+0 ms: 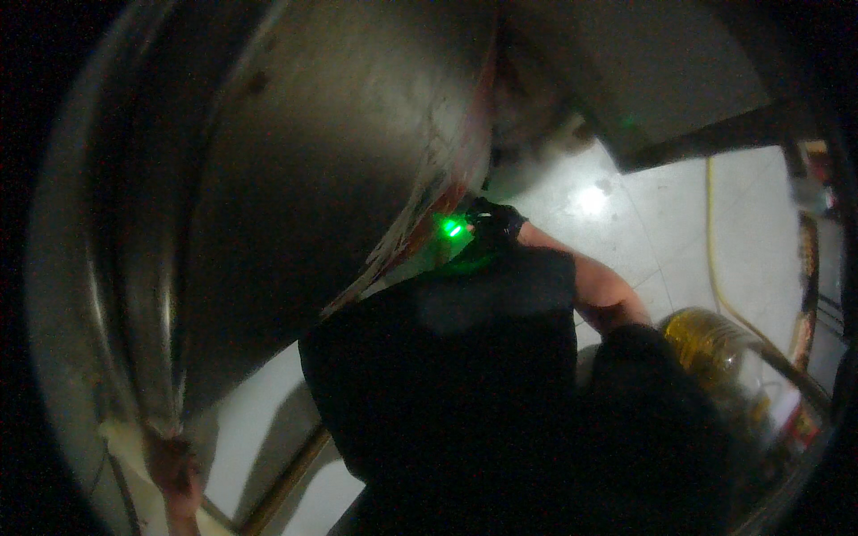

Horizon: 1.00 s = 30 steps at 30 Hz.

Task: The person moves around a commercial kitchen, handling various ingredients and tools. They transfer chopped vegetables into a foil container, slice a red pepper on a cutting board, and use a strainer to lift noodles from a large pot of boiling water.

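Before me a large curved dark panel (301,167), with a metallic sheen, fills the left and upper view. Pale and reddish scuffed streaks (429,201) run along its right edge. My right hand (496,218), in what looks like a black glove, is beside that edge. A bright green light (453,228) glows at its fingertips; its source and any held object are too dark to make out. At the lower left, my left hand (175,469) is at the narrow lower end of the panel, blurred, its grip unclear. My dark clothing (456,375) covers the lower middle.
Pale tiled floor (643,228) shows at the right, with a yellow hose or cord (710,234) across it. A shiny, yellowish, transparent-looking bundle (717,348) is near my right elbow. A brown bar (285,479) slants at the lower left. A dark flat board (670,80) overhangs the upper right.
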Motion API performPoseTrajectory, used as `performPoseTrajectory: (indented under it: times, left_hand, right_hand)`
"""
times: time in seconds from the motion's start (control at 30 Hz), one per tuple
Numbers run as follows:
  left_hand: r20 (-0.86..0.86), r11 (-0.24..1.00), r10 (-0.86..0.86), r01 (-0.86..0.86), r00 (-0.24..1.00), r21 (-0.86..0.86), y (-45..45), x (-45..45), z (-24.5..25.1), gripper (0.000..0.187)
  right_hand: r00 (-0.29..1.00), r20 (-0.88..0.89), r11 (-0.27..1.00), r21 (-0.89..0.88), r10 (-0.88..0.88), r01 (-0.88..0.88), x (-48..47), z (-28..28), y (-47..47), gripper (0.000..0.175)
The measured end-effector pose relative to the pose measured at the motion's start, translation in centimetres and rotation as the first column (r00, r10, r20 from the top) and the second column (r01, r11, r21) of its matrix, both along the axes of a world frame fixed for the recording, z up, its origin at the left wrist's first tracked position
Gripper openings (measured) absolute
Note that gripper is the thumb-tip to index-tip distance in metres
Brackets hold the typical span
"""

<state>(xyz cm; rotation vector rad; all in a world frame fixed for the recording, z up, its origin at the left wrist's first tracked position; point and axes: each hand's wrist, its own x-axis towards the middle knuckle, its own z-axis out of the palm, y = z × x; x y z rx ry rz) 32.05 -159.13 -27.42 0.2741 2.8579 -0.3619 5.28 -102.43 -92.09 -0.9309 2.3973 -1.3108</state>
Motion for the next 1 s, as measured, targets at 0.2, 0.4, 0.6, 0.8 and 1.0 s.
performPoseTrajectory:
  times: [0.2,0.4,0.6,0.8,1.0]
  left_hand:
    - [-0.009,0.999,-0.028,0.028,1.000,-0.016,-0.6,0.3,-0.1,0.021]
    - [0.040,0.998,0.004,-0.007,0.999,0.057,-1.1,1.9,-0.4,0.016]
    - [0.069,0.983,0.026,-0.038,0.997,0.178,0.4,2.7,-0.8,0.011]
    - [-0.006,0.943,-0.017,0.018,1.000,0.331,10.2,6.7,0.1,0.007]
    - [0.003,0.859,-0.045,0.037,0.999,0.511,17.6,9.2,3.5,0.009]
  right_hand:
    - [0.992,0.087,0.995,0.046,-0.096,0.092,-0.5,1.8,-0.8,0.018]
    - [0.976,0.173,0.976,-0.150,-0.129,0.155,-0.2,2.4,2.1,0.018]
    - [0.792,0.320,0.853,0.151,-0.520,0.499,3.5,1.7,9.3,0.020]
    - [0.972,-0.065,0.694,0.690,-0.224,0.206,13.4,11.8,17.9,0.010]
    - [0.960,0.090,0.860,0.473,-0.264,0.192,22.2,37.6,22.6,0.018]
